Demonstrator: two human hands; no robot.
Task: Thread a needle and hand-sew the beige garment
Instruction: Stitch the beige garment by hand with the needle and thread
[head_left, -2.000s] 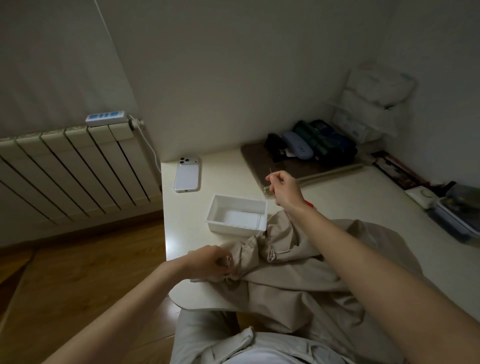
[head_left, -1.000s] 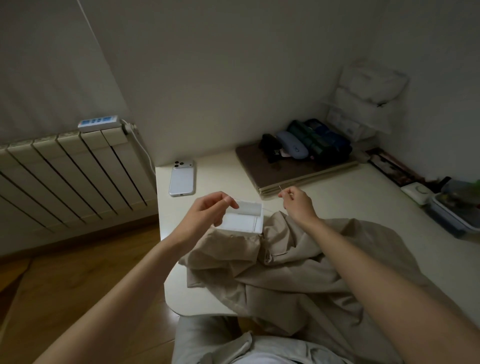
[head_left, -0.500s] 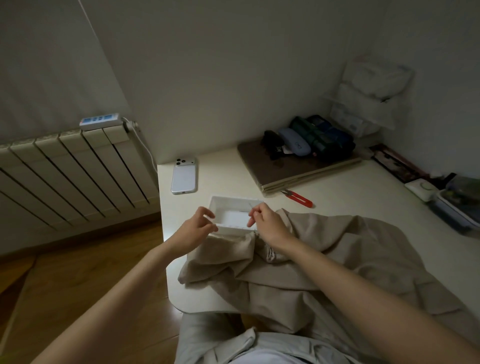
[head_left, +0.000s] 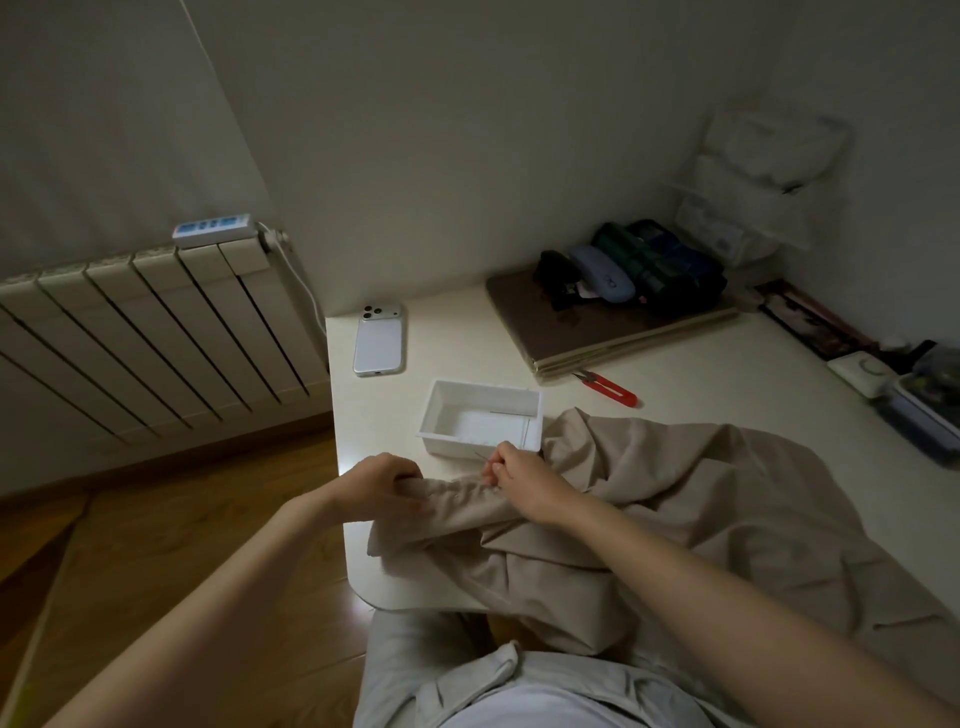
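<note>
The beige garment (head_left: 691, 499) lies crumpled across the white table's near edge and spills toward my lap. My left hand (head_left: 382, 486) grips a bunched fold of it at the left end. Just to the right, my right hand (head_left: 519, 480) pinches a thin needle (head_left: 480, 456) at the fabric's upper edge, with its tip pointing left. The thread is too fine to make out.
A white plastic tray (head_left: 483, 415) stands just beyond my hands. Red thread snips (head_left: 608, 387) lie to its right, a white phone (head_left: 379, 340) to its left. Folders with dark pouches (head_left: 623, 301) sit at the back. A radiator (head_left: 156, 332) stands left of the table (head_left: 727, 379).
Both hands came down from above the tray to the garment. My left hand now grips the bunched fold, and my right hand has brought the needle to the fabric's edge.
</note>
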